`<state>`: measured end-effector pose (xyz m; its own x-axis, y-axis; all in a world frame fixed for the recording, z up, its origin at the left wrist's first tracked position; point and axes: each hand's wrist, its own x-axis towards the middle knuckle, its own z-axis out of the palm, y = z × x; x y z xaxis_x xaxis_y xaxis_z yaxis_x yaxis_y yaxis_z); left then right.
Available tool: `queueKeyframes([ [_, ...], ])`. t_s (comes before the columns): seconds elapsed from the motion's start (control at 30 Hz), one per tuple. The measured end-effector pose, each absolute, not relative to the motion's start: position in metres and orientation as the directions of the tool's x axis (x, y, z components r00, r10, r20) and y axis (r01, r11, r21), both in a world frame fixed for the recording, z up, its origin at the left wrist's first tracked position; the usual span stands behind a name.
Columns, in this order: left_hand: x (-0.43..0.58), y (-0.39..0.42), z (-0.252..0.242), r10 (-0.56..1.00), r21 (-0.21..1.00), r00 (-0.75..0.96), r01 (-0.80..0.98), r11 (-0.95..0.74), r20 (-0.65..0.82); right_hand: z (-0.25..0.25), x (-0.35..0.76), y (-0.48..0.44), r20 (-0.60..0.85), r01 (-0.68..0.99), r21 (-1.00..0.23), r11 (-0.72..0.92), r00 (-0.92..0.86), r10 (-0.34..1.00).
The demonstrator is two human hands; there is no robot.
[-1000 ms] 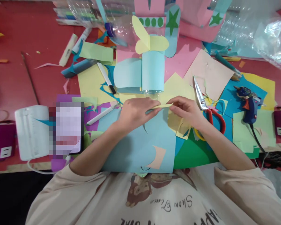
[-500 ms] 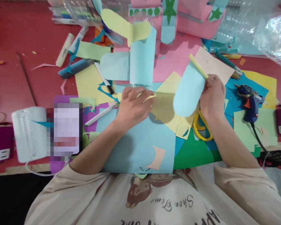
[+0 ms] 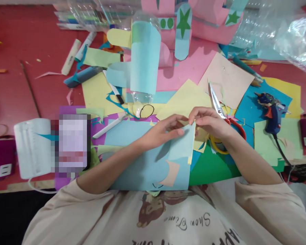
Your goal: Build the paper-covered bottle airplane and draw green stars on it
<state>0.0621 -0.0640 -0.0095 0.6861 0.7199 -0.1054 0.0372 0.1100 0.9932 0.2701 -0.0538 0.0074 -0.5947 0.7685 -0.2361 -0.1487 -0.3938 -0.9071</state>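
A rounded light blue paper piece [image 3: 182,144] with a narrow yellow strip along its right edge is between my hands, above a light blue sheet [image 3: 132,163]. My right hand [image 3: 210,122] pinches its upper corner at the yellow edge. My left hand [image 3: 165,131] has its thumb and fingers on the upper left of the piece; its fingertips are partly hidden. Beyond them stands a clear plastic bottle [image 3: 142,98] wrapped in light blue paper [image 3: 144,61], with a yellow tab [image 3: 118,37] and a light blue tab [image 3: 118,74] sticking out at its left.
Scissors [image 3: 216,102] with red and yellow handles lie beside my right hand. A glue gun [image 3: 274,115] rests farther right. Left are a phone [image 3: 72,143], a white case [image 3: 33,148] and a white pen [image 3: 109,125]. Pink paper shapes [image 3: 204,20] and clear plastic [image 3: 283,34] stand behind, among scraps.
My left hand has left the bottle and moved right to the paper piece. My right hand has brought that piece left and nearer me, uncovering the scissors. The bottle has turned and shifted slightly left.
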Motion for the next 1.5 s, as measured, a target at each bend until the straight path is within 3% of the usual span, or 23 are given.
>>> queueKeyframes([
  [0.1, 0.064, -0.061, -0.007, 0.737, 0.975, 0.640, 0.100, 0.201, -0.217, 0.007, 0.268, -0.054, -0.244, -0.121, -0.918, -0.377, -0.577, 0.780],
  [0.3, 0.062, -0.057, -0.016, 0.934, 0.974, 0.289, -0.020, 0.225, -0.210, 0.004, 0.267, -0.049, -0.248, 0.008, -0.964, -0.265, -0.380, 0.891],
  [0.4, 0.061, -0.058, -0.020, 0.915, 0.963, 0.346, -0.088, 0.253, -0.209, 0.000, 0.266, -0.048, -0.195, 0.056, -0.981, -0.187, -0.291, 0.936],
  [0.5, 0.062, -0.062, -0.020, 0.835, 0.956, 0.494, -0.024, 0.291, -0.241, 0.000, 0.264, -0.050, -0.151, 0.122, -0.985, -0.119, -0.310, 0.939],
  [0.57, 0.063, -0.065, -0.020, 0.818, 0.952, 0.505, 0.030, 0.305, -0.277, 0.006, 0.263, -0.054, -0.106, 0.219, -0.975, -0.031, -0.343, 0.933],
  [0.67, 0.064, -0.068, -0.022, 0.836, 0.945, 0.467, -0.003, 0.328, -0.289, 0.021, 0.266, -0.065, -0.051, 0.447, -0.888, 0.107, -0.327, 0.944],
  [0.77, 0.064, -0.067, -0.024, 0.797, 0.896, 0.485, -0.060, 0.440, -0.359, 0.036, 0.286, -0.080, 0.009, 0.588, -0.796, 0.143, -0.224, 0.974],
  [0.87, 0.063, -0.066, -0.024, 0.796, 0.886, 0.474, -0.066, 0.459, -0.377, 0.033, 0.330, -0.098, 0.264, 0.747, -0.657, 0.102, 0.102, 0.959],
  [0.93, 0.063, -0.065, -0.024, 0.819, 0.903, 0.447, -0.054, 0.426, -0.359, 0.021, 0.369, -0.111, 0.478, 0.845, -0.534, -0.030, 0.331, 0.813],
  [0.97, 0.064, -0.064, -0.024, 0.827, 0.909, 0.438, -0.053, 0.414, -0.352, 0.015, 0.389, -0.117, 0.511, 0.879, -0.461, -0.121, 0.375, 0.773],
  [1.03, 0.064, -0.064, -0.025, 0.831, 0.907, 0.436, -0.071, 0.414, -0.346, 0.003, 0.424, -0.127, 0.480, 0.867, -0.342, -0.362, 0.493, 0.726],
  [1.13, 0.064, -0.063, -0.028, 0.820, 0.886, 0.465, -0.141, 0.441, -0.334, -0.005, 0.454, -0.131, 0.216, 0.746, -0.216, -0.630, 0.665, 0.715],
  [1.23, 0.063, -0.063, -0.031, 0.805, 0.865, 0.489, -0.178, 0.469, -0.335, -0.007, 0.459, -0.121, 0.093, 0.731, -0.174, -0.660, 0.679, 0.728],
  [1.43, 0.062, -0.064, -0.038, 0.799, 0.859, 0.476, -0.158, 0.488, -0.367, -0.014, 0.462, -0.098, 0.127, 0.765, -0.073, -0.639, 0.643, 0.755],
  [1.5, 0.062, -0.064, -0.039, 0.802, 0.872, 0.481, -0.142, 0.469, -0.354, -0.018, 0.470, -0.095, 0.186, 0.785, -0.107, -0.610, 0.619, 0.764],
])
